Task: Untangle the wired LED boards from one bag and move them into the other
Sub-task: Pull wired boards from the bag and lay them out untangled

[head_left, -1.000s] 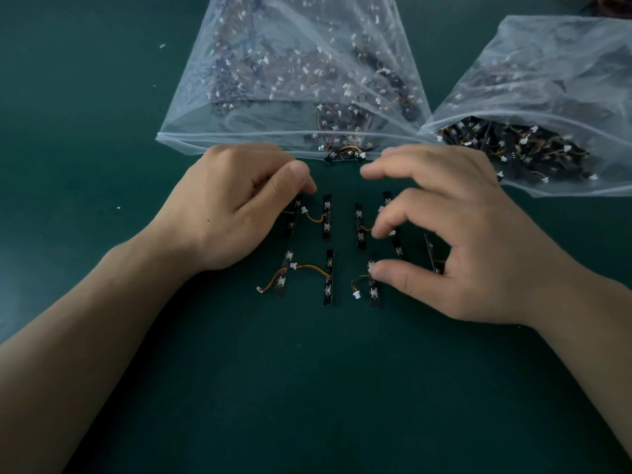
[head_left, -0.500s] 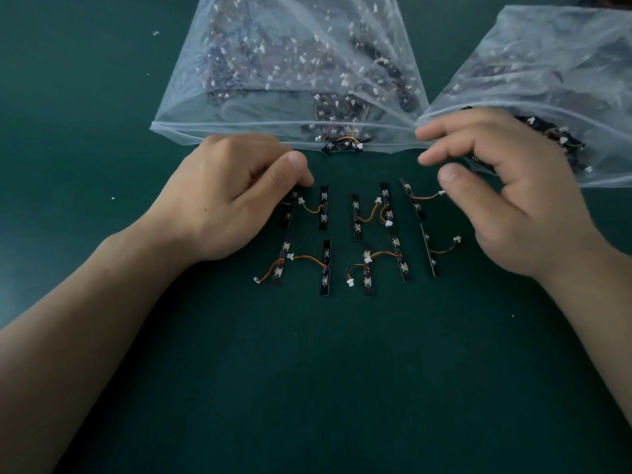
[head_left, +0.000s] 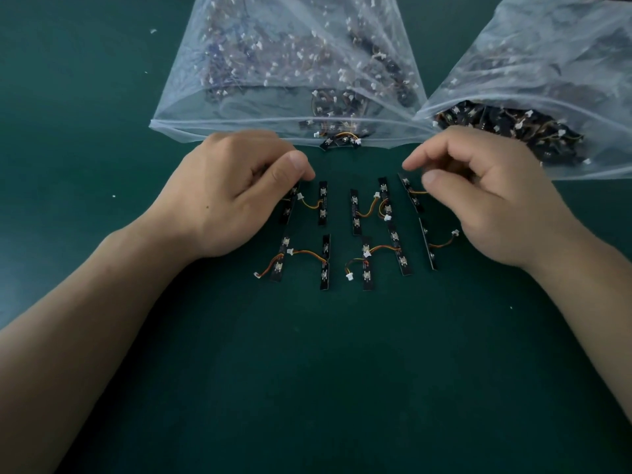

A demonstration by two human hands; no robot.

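On the dark green table point(head_left: 307, 388): small black LED strip boards point(head_left: 323, 203), each with orange-and-yellow wire and a white plug, lie in two rough rows between the hands, just short of the bags.
Middle bag: a clear plastic bag point(head_left: 290, 63), mouth toward the person, holds a loose jumble of boards and white plugs. One wired piece point(head_left: 338, 142) pokes out of its mouth.
Bag on the right: a second clear plastic bag point(head_left: 547, 63) shows a dense dark heap of boards at its mouth (which bag gives and which receives, I cannot tell).
Left hand point(head_left: 232, 193): grip closed. The thumb lies against the curled forefinger over the upper end of the far-left board point(head_left: 286, 211), apparently pinching it.
Right hand point(head_left: 489, 206): fingers curled, with thumb and forefinger a little apart above the upper-right board point(head_left: 412, 196). Its orange wire point(head_left: 418, 192) runs under the thumb, and I cannot tell whether the grip has hold of it.
Step in hand: probably laying out and straightening freed boards, with none of this batch bagged yet.
Next move: likely gathering the rows and carrying them to the receiving bag. That calls for lifting by the boards, not the wires, and keeping the looped wires in the middle (they cross neighbouring boards) from snagging again.
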